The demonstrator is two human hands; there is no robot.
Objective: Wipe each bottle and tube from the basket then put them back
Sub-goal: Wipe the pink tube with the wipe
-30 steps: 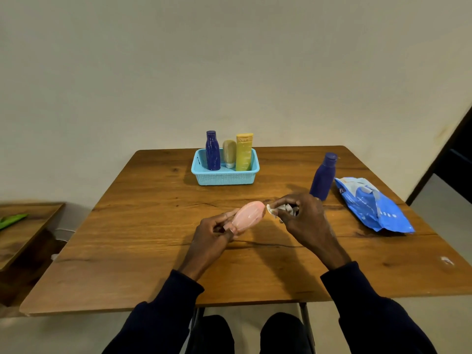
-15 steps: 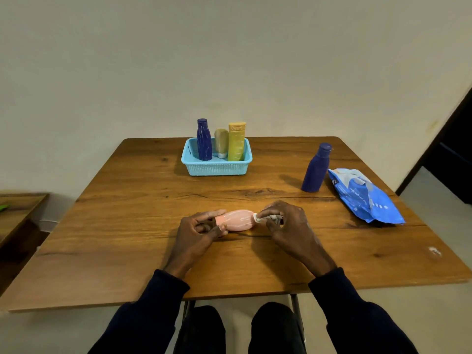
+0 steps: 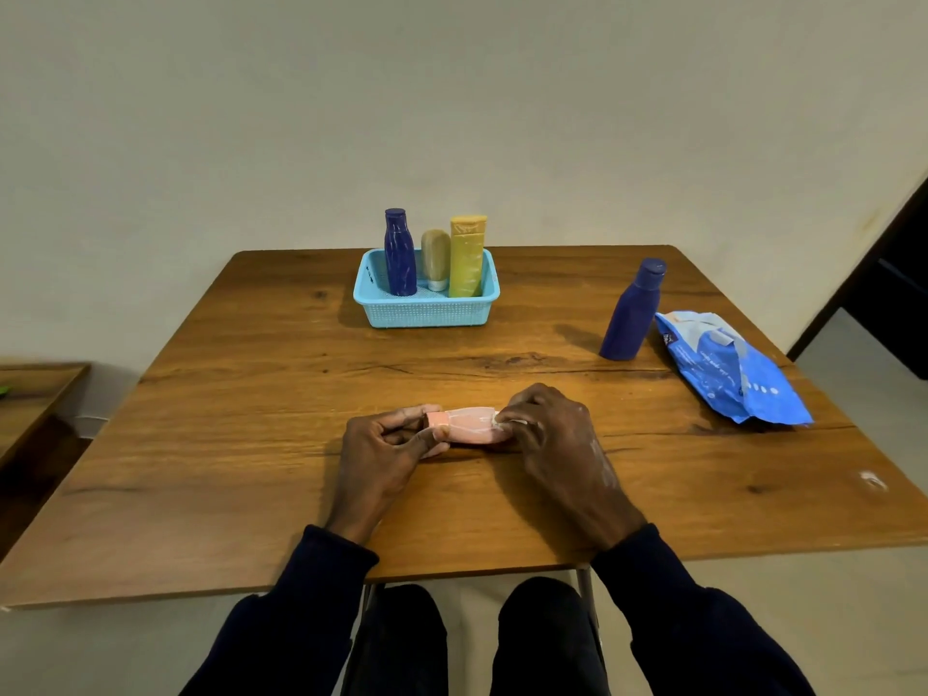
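Observation:
A pink tube lies sideways low over the wooden table, cap end to the left. My left hand pinches its cap end. My right hand holds a small white wipe against the tube's right end, fingers curled over it. At the back stands a light blue basket with a dark blue bottle, a beige tube and a yellow tube upright inside. Another dark blue bottle stands on the table to the right.
A blue wipes pack lies at the right, beside the standing blue bottle. A low wooden side table is at the far left. A small white scrap lies near the table's right edge.
Both hands lowered the pink tube from a raised tilt to level just over the table. My right hand with the wipe slid further onto the tube's right end.

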